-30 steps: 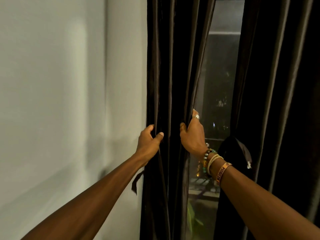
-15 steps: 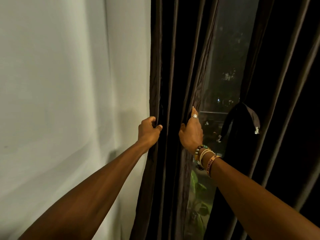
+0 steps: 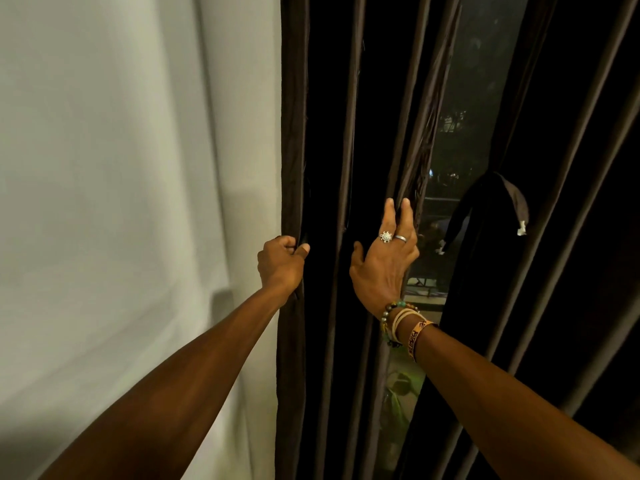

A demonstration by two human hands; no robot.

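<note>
A dark brown pleated curtain [image 3: 329,133] hangs bunched at the left side of a window. My left hand [image 3: 282,266] grips its outer left edge, fingers curled round the fabric fold. My right hand [image 3: 384,261], with two rings and several bracelets at the wrist, lies with straightened fingers against the curtain's inner edge, fingertips touching the folds beside the glass. A second dark curtain [image 3: 568,202] hangs on the right, with a tie-back loop [image 3: 498,199] hanging from its inner edge.
A white wall [image 3: 121,202] fills the left half of the view. Between the curtains a narrow strip of window glass [image 3: 460,140] shows night outside, with distant lights, a railing and green leaves [image 3: 401,393] low down.
My right hand has opened from a grip on the curtain's inner edge to straight fingers resting on it. The left hand keeps its grip. The view has drawn closer to the curtain.
</note>
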